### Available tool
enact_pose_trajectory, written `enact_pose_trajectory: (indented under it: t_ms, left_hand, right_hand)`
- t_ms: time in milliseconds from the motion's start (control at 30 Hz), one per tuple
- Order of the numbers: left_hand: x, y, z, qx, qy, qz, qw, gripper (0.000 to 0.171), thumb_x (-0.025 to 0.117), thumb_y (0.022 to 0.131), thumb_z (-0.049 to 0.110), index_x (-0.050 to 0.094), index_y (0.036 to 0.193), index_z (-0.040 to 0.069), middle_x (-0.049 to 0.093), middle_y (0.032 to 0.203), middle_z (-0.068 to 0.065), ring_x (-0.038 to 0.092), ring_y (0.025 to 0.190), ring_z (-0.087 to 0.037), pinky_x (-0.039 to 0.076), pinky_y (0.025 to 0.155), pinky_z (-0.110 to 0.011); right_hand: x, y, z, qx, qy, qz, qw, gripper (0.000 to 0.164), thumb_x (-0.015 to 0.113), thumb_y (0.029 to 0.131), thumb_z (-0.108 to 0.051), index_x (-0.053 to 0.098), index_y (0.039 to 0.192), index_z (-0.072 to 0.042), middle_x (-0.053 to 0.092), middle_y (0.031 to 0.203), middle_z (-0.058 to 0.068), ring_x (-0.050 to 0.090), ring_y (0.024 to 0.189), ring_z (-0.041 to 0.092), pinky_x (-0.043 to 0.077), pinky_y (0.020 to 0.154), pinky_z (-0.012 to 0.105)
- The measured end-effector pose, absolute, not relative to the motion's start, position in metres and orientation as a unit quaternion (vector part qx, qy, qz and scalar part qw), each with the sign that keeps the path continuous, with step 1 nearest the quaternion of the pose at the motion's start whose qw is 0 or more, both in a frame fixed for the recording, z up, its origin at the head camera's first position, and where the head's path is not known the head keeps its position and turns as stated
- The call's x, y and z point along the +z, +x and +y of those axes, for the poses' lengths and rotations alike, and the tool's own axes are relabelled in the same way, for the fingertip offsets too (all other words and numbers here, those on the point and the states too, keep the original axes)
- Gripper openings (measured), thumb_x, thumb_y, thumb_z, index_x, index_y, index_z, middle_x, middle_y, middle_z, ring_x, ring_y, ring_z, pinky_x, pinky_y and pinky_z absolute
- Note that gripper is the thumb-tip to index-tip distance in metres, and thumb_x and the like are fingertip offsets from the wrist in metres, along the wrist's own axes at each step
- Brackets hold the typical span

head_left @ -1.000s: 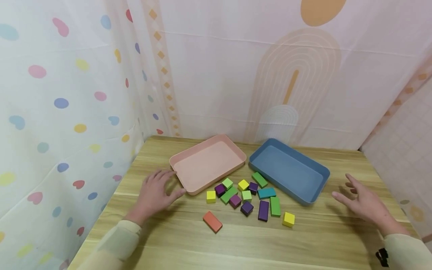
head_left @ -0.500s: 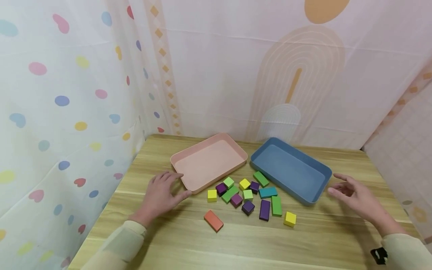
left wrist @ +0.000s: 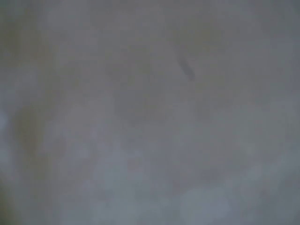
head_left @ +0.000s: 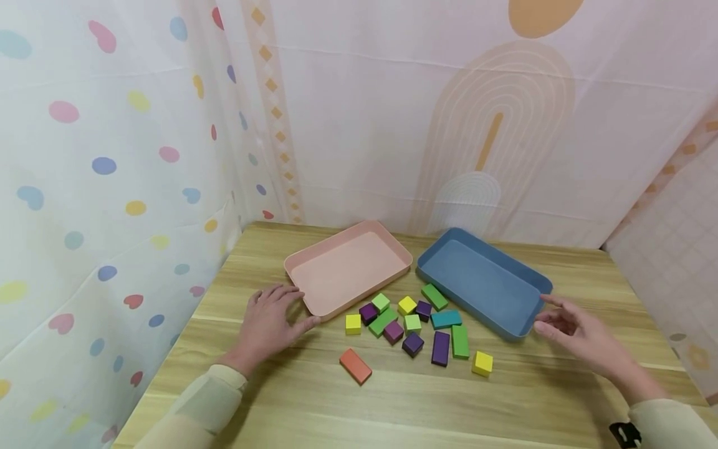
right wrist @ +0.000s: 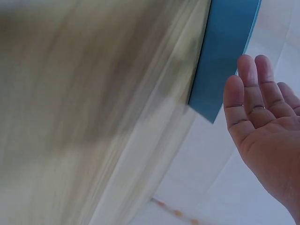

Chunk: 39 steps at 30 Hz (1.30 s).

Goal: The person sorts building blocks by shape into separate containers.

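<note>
My left hand (head_left: 272, 327) is at the near left corner of the pink tray (head_left: 331, 308), fingertips right at the rim and thumb spread along the front corner. At the other side, my right hand (head_left: 582, 337) reaches the right end of the blue tray (head_left: 465, 300), its fingertips overlapping the rim. In the right wrist view the fingers (right wrist: 253, 93) are nearly straight beside the blue wall. Both trays hold nothing. Between the hands lie loose blocks, among them a red block (head_left: 356, 366), a purple block (head_left: 440, 348) and a yellow cube (head_left: 482, 363). The left wrist view is only blur.
More green, teal, yellow and purple blocks, such as the teal block (head_left: 446, 320), lie in a cluster in front of the trays. The wooden table (head_left: 426, 411) backs onto a patterned curtain (head_left: 359, 125), and a dotted curtain (head_left: 112, 237) hangs at the left.
My right hand has moved left to the end of the blue tray. The left hand has shifted slightly right, onto the pink tray's rim. The blocks stay put.
</note>
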<state>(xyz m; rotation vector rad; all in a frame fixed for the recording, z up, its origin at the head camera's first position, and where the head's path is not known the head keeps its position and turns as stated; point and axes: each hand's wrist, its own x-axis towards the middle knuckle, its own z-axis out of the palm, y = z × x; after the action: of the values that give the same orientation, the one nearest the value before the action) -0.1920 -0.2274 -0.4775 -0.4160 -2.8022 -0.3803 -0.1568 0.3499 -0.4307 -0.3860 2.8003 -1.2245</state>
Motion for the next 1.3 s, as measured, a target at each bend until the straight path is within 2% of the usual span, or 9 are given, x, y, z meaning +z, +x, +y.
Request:
enact_pose_trajectory:
  t_ms: [233,367,533,667,1000,1300]
  left_hand:
    - [-0.478,-0.194,-0.224,-0.126,-0.144,-0.969,0.157,0.071,0.062,0.084,0.071,0.069,0.119,0.009,0.062,0.126,-0.009,0.05,0.123,-0.03,0.031,0.102,-0.063]
    - [-0.479,-0.194,-0.223,-0.138,-0.134,-0.969,0.156,0.066,0.067,0.083,0.067,0.069,0.117,0.01,0.061,0.123,-0.009,0.051,0.12,-0.032,0.034,0.098,-0.061]
    - [-0.48,-0.194,-0.222,-0.17,-0.128,-0.964,0.157,0.062,0.074,0.081,0.06,0.069,0.114,0.007,0.059,0.112,-0.01,0.055,0.106,-0.032,0.043,0.091,-0.053]
    - [-0.481,-0.194,-0.221,-0.19,-0.123,-0.964,0.143,0.062,0.075,0.081,0.058,0.067,0.115,0.006,0.061,0.113,-0.011,0.057,0.107,-0.032,0.048,0.09,-0.049]
    - [-0.479,-0.194,-0.22,-0.217,-0.102,-0.964,0.112,0.065,0.073,0.083,0.059,0.064,0.12,0.006,0.064,0.12,-0.013,0.055,0.116,-0.035,0.047,0.093,-0.053]
    - [-0.479,-0.193,-0.22,-0.213,-0.105,-0.965,0.114,0.064,0.073,0.083,0.058,0.065,0.119,0.006,0.065,0.118,-0.012,0.057,0.114,-0.035,0.047,0.093,-0.052]
  right_hand:
    - [-0.44,-0.147,0.334,-0.391,-0.153,0.907,0.031,0.057,0.066,0.098,-0.022,0.043,0.145,0.001,0.066,0.113,0.011,0.061,0.093,0.007,0.051,0.072,0.025]
    - [-0.444,-0.142,0.325,-0.398,-0.166,0.902,0.024,0.053,0.068,0.096,-0.02,0.049,0.141,0.001,0.066,0.112,0.01,0.062,0.092,0.008,0.052,0.071,0.026]
    - [-0.446,-0.137,0.315,-0.397,-0.188,0.898,0.002,0.049,0.071,0.094,-0.016,0.054,0.137,0.002,0.067,0.11,0.01,0.063,0.09,0.007,0.053,0.071,0.026]
    - [-0.448,-0.134,0.309,-0.401,-0.204,0.893,0.0,0.049,0.072,0.092,-0.013,0.055,0.135,0.002,0.068,0.107,0.01,0.063,0.089,0.007,0.052,0.07,0.026]
    - [-0.463,-0.135,0.3,-0.373,-0.198,0.905,0.051,0.057,0.079,0.086,-0.03,0.057,0.132,-0.003,0.067,0.107,0.002,0.063,0.093,0.014,0.054,0.075,0.028]
    - [-0.47,-0.134,0.29,-0.344,-0.237,0.907,0.05,0.056,0.08,0.083,-0.039,0.064,0.125,-0.006,0.068,0.104,-0.005,0.063,0.09,0.012,0.052,0.071,0.027]
